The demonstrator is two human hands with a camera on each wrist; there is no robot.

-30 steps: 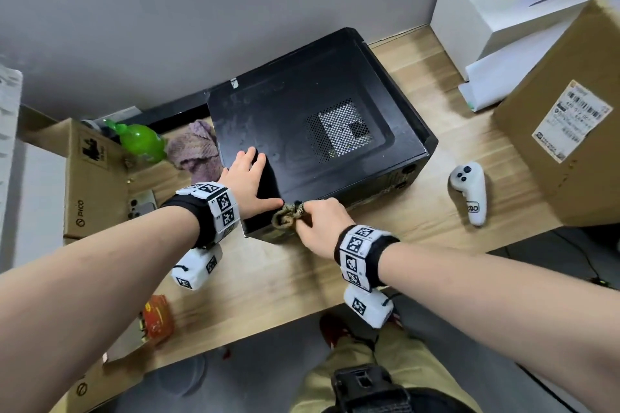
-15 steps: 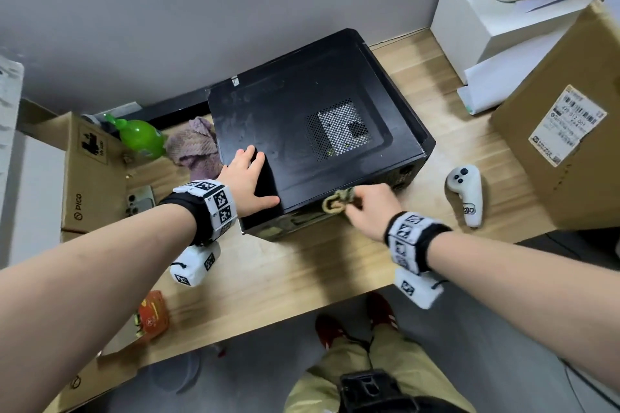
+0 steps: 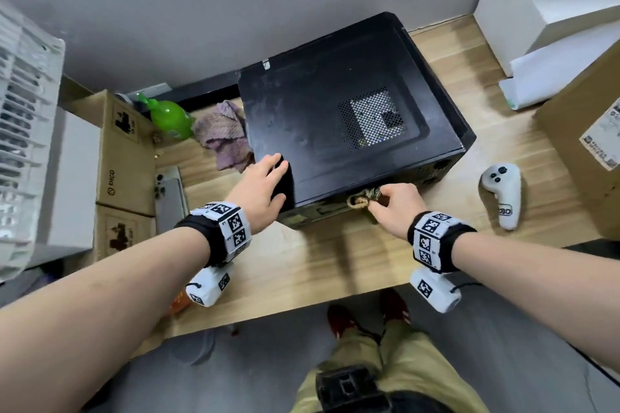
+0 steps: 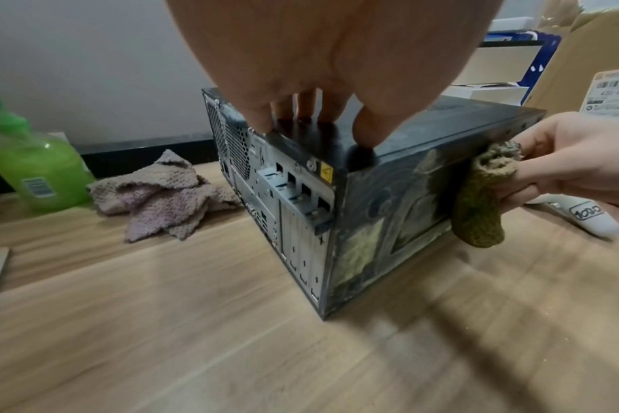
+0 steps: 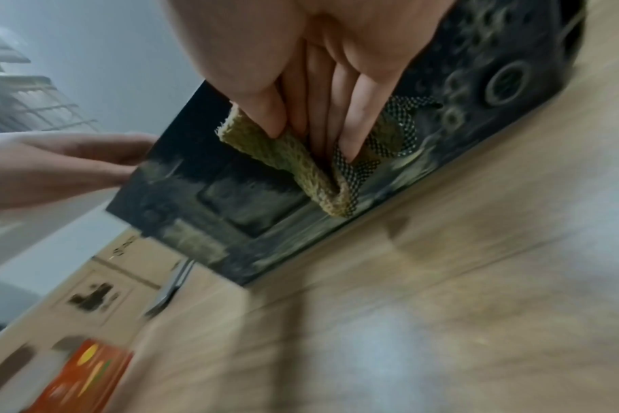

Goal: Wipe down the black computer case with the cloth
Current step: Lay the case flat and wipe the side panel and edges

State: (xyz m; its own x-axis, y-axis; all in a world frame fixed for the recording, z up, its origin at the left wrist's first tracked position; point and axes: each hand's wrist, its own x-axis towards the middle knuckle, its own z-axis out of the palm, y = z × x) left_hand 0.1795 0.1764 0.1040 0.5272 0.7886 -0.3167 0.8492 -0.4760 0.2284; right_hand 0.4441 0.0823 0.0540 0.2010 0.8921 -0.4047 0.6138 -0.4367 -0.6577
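Observation:
The black computer case [image 3: 335, 117] lies on its side on the wooden desk [image 3: 318, 265], dusty on top, with a mesh vent. My left hand [image 3: 268, 181] rests flat on its near-left top corner, with the thumb over the edge [image 4: 364, 131]. My right hand [image 3: 392, 208] pinches a folded olive-tan cloth [image 3: 364, 199] and presses it against the case's near side face. The left wrist view shows the cloth [image 4: 481, 204] hanging against that smeared face [image 4: 389, 212]. In the right wrist view the fingers [image 5: 354, 134] hold the cloth [image 5: 301, 165] to the panel.
A purple rag [image 3: 224, 134] and a green bottle [image 3: 171, 117] lie left of the case. A white controller [image 3: 501, 191] sits to its right, beside a large cardboard box [image 3: 587, 157]. Small cartons [image 3: 124, 151] and a phone [image 3: 169, 198] stand at the left. The desk's front edge is near.
My right hand has slid the cloth to the right along the case's near face, away from the left corner. The left hand has stayed on the corner.

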